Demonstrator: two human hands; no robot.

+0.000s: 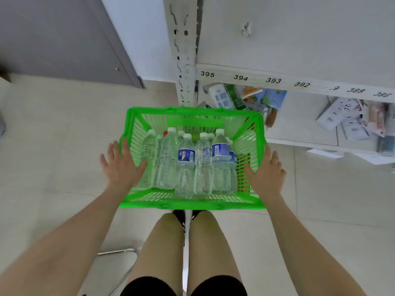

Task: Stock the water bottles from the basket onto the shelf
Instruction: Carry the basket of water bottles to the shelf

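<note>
Light: bright, even, diffuse. Shadows: we record only faint, soft ones on the floor. Glare: pale sheen on the water bottles. Blur: we find mild softness overall; shelf numbers smear near the right edge. Distortion: shelf post leans and bows, wide-angle.

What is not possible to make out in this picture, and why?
Head view only:
Number of water bottles: front ones hide the back rows in the green basket.
Packages on the lower shelf: blurred, partly under the numbered shelf edge.
Rightmost shelf numbers: blurred near the frame edge.
</note>
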